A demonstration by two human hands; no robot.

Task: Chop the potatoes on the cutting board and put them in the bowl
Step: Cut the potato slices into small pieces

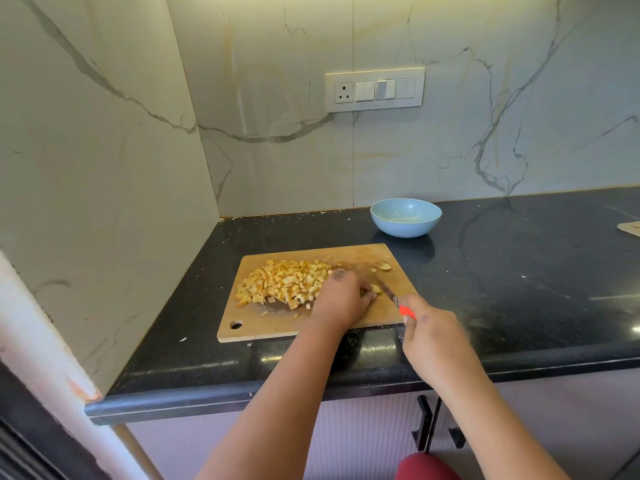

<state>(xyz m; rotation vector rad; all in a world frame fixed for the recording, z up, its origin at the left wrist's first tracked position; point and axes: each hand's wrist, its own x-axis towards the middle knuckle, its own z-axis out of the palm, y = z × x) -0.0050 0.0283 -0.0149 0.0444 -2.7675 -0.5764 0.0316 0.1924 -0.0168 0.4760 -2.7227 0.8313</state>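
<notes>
A wooden cutting board [346, 256] lies on the black counter. A heap of small yellow potato cubes [284, 282] covers its left half. My left hand [341, 299] holds a small potato piece [376, 289] down on the board, fingers curled over it. My right hand [434, 336] grips a knife by its red handle [407, 311]; the blade [387, 289] points up-left and meets the held piece. A few scraps [382, 266] lie at the board's far right corner. A light blue bowl [406, 217] stands behind the board, apart from it, looking empty.
The black counter [519, 271] runs to the right, with marble walls at the left and back. The corner of another board [630, 227] shows at the far right edge. A switch panel [375, 89] is on the back wall. Cabinet handles [427, 424] sit below the counter.
</notes>
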